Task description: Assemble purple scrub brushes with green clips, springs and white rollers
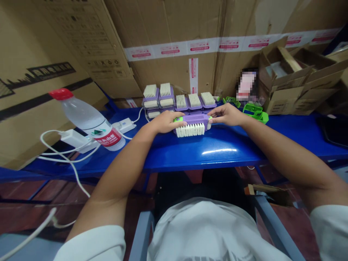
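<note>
My left hand (165, 122) and my right hand (225, 114) grip opposite ends of a purple scrubbing brush (193, 118) just above the blue table (217, 154). Its white bristles (190, 129) face me, and green parts show at both ends. Beyond it, several similar purple brushes (176, 99) stand in a stacked group with their bristles up. Green plastic pieces (255, 111) lie just past my right hand. The brush's underside is hidden.
A water bottle (87, 119) lies at the left, near a white power strip (124, 125) and a white charger (73, 139) with cables trailing over the table edge. Large cardboard boxes (174, 36) form the back wall, and an open box (288, 76) stands at the upper right.
</note>
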`<state>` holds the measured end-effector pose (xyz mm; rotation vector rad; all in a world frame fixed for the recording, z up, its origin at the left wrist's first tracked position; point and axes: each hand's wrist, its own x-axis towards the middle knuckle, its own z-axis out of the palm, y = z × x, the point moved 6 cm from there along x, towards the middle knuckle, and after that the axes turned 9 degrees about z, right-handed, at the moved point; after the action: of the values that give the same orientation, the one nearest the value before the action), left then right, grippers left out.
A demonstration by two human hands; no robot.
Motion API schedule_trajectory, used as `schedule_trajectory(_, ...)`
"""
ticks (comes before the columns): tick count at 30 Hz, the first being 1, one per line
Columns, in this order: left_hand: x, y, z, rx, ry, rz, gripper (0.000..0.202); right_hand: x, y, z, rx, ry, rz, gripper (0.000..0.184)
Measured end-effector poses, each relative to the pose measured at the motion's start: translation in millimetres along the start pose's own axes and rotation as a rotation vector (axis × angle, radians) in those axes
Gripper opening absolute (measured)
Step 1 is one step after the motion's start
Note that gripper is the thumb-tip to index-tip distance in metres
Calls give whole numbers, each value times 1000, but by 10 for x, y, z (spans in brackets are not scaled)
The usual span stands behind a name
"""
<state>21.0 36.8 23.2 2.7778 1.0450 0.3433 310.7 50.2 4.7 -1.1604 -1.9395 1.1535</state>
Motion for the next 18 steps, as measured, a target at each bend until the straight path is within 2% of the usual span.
schedule_trajectory(14,6,-2,-2,4,-1,4,74,6,31,14,3,-12,18,67)
schedule_trajectory(18,6,2,-3,-2,-2,-5,77,-5,11,14,7,16,-24,68)
